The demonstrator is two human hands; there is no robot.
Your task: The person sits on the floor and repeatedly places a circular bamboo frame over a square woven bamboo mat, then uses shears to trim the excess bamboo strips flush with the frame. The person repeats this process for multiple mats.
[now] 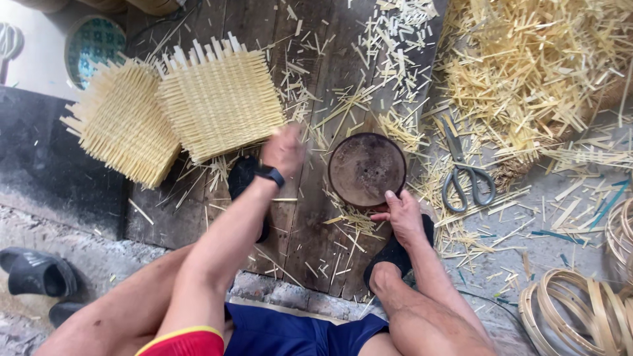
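Dark weathered wooden plank floor (310,217), two square woven pale bamboo mats (221,99) — overlapping, round dark mould-like disc (366,169), grey metal scissors (465,175), scattered bamboo offcuts (527,72).

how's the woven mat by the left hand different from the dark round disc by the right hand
The woven mat is square, pale yellow and made of interlaced strips with loose ends sticking out; the round disc is circular, dark brown and solid with a smooth rim. The mat is the larger of the two. The left hand is blurred at the mat's lower corner, while the right hand rests at the disc's lower edge. Both lie flat on the wooden boards.
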